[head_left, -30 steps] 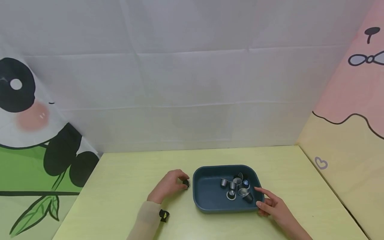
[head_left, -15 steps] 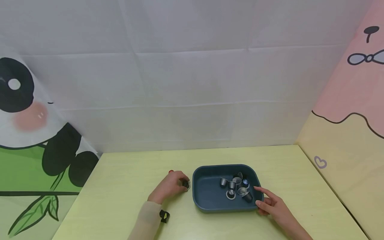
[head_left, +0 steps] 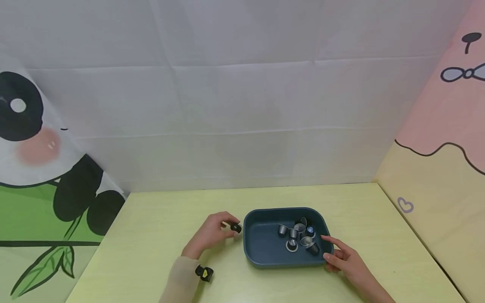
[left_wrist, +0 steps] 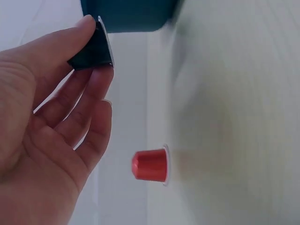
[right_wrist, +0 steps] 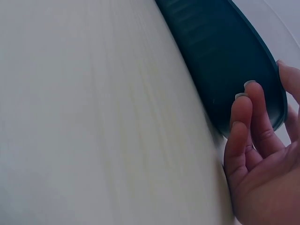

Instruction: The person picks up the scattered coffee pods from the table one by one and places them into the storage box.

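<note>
Black capsule (left_wrist: 92,49) pinched by L hand (head_left: 212,232) fingers; R hand (head_left: 342,261) fingers relaxed at tray (head_left: 261,248).

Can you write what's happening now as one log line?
left hand: pinches black pod | right hand: touches tray | red pod: on table

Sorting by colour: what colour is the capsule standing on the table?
Red capsule, silvery rim; clearest in the left wrist view.

One dark blue tray (head_left: 261,248) holds about seven coffee capsules (head_left: 299,237), though the pile hides the exact count. One black capsule (left_wrist: 93,49) and one red capsule (left_wrist: 151,165) sit outside it.
</note>
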### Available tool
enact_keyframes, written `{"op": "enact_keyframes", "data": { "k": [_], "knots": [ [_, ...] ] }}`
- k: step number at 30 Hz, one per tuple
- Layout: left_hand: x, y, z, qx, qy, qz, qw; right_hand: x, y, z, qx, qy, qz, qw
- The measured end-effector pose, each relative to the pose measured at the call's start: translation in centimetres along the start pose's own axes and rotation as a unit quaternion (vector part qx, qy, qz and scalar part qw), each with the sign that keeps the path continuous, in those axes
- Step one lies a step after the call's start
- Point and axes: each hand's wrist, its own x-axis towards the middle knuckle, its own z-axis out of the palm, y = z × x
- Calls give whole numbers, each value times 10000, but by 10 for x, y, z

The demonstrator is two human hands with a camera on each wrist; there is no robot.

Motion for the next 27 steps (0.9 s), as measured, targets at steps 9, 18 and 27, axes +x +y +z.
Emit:
{"op": "enact_keyframes", "data": {
  "k": [9, 18, 27],
  "knots": [
    [-1, 21, -6, -260, 76, 309, 9992, 0, 0, 0, -78, -32, 17, 10000],
    [-2, 37, -13, -239, 100, 594, 9979, -1, 1, 0, 61, -70, -57, 9999],
    [8, 56, -7, -465, 14, 972, 9942, -1, 2, -1, 167, -128, -109, 9997]
  ]
}}
